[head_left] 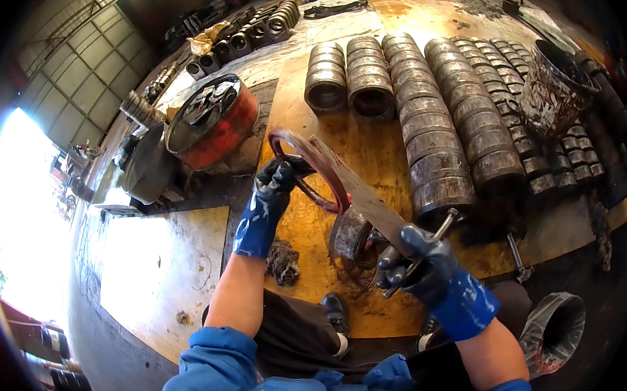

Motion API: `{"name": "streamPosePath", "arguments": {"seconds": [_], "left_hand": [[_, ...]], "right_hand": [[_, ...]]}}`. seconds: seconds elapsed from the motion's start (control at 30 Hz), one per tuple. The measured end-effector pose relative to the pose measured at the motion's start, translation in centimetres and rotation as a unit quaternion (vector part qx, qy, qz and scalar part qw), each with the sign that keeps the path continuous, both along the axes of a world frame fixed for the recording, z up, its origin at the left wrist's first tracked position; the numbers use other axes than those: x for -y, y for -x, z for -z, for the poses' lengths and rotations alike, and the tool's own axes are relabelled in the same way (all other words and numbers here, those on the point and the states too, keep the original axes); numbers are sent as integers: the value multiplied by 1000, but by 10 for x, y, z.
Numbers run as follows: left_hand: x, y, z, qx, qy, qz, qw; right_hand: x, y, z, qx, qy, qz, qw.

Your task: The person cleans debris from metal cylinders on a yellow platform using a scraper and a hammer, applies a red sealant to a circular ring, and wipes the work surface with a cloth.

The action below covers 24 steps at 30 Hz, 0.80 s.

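Observation:
My left hand (pixel 266 199), in a blue and black coated glove, is closed on the edge of a thin reddish-brown ring (pixel 337 188) held up in front of me. A flat wooden stick (pixel 374 211) runs from my right hand (pixel 428 272) toward the ring, its far end overlapping the ring's rim. The right glove is wrapped round the stick and also grips a metal rod (pixel 445 223) with a rounded end. Below the stick a short metal cylinder (pixel 348 234) rests on the yellow board (pixel 363 311), partly hidden by the right hand.
Rows of greasy metal cylinders (pixel 432 156) stretch away at the right. A red drum (pixel 223 131) holding scraps stands left; a smeared bucket (pixel 557 89) stands far right. A plastic-lined bin (pixel 555 332), a metal tool (pixel 518 257) and a dark rag (pixel 282 262) lie nearer.

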State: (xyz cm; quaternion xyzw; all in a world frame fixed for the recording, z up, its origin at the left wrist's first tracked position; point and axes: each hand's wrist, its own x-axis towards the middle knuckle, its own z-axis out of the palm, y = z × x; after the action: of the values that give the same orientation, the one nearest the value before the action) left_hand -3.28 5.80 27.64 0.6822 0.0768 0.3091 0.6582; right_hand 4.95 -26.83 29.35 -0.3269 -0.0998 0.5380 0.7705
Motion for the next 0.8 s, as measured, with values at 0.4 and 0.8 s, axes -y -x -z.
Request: {"name": "streamPosePath", "arguments": {"seconds": [0.4, 0.8], "left_hand": [[18, -10, -38, 38, -521, 32, 852], [63, -27, -20, -36, -709, 18, 704]], "right_hand": [[34, -32, 6, 18, 188, -20, 982], [53, -45, 15, -2, 145, -65, 987]]}}
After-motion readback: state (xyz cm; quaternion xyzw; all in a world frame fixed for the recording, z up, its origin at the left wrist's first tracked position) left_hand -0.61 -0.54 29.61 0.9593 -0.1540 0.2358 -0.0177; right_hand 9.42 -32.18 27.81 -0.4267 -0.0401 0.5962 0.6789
